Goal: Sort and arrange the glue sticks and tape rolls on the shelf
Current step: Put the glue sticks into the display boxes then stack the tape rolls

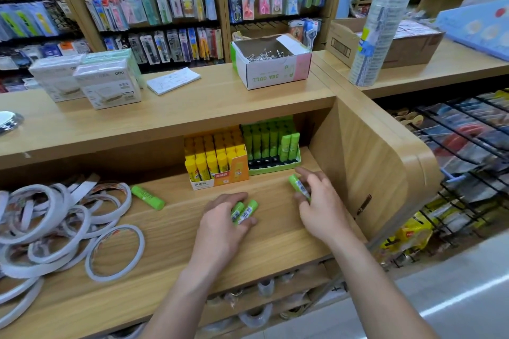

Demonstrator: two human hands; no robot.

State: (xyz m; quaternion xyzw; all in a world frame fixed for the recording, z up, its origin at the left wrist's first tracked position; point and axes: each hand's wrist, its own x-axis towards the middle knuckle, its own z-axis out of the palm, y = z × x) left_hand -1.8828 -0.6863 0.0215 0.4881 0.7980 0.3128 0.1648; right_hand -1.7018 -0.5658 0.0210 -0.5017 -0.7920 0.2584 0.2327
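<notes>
Left hand [224, 224] has its fingers curled around two green glue sticks [243, 211] on the shelf [170, 231], while the right hand [321, 201] pinches another green stick [298, 186] beside the green display tray [272, 169].

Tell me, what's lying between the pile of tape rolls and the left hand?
A loose green glue stick lies there on the shelf; the head view shows it.

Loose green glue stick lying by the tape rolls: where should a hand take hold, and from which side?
Probably a grip across the middle of the loose green glue stick, from above and the front. It lies flat and slanted on the shelf, bare wood along both long sides; the tape rolls crowd only its left end.
</notes>
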